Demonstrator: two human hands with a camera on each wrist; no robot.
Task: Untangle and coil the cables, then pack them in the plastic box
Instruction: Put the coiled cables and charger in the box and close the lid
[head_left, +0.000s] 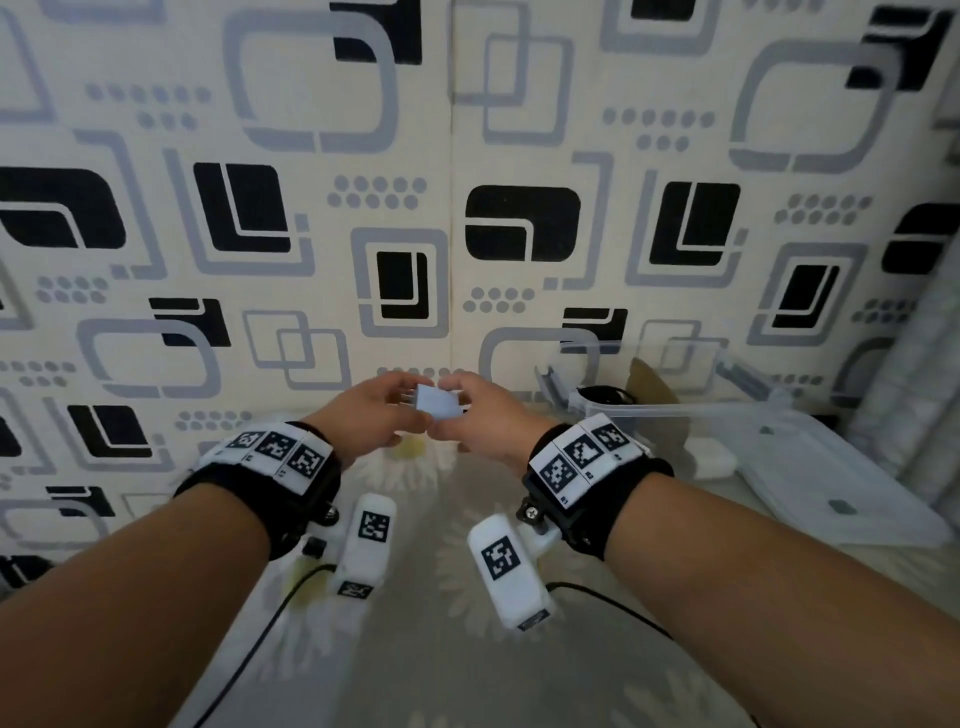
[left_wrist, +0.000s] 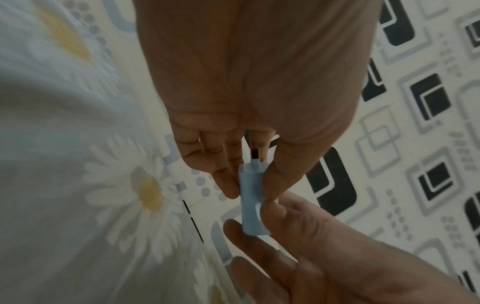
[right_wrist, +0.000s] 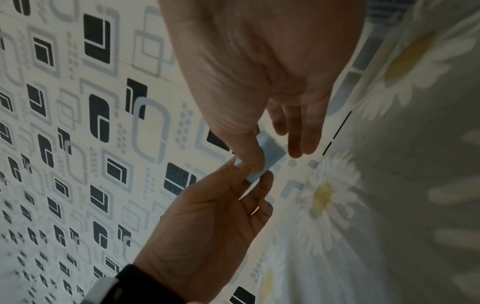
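Observation:
Both hands meet over the bed near the wall and hold one small pale-blue plug adapter (head_left: 439, 402). My left hand (head_left: 410, 410) pinches its pronged end between thumb and fingers, and the metal prongs (left_wrist: 254, 156) point into the palm. My right hand (head_left: 456, 411) pinches the other end of the adapter (right_wrist: 271, 154) between thumb and fingertips. No cable shows on the adapter. The clear plastic box (head_left: 670, 410) stands at the right by the wall, with a black coiled cable (head_left: 602, 396) inside.
The box's clear lid (head_left: 831, 488) lies flat at the right, and a white charger block (head_left: 714, 462) sits beside it. A daisy-print bedsheet (head_left: 415, 649) covers the surface. The patterned wall (head_left: 311, 208) is close behind. Thin black leads (head_left: 270, 623) trail under my wrists.

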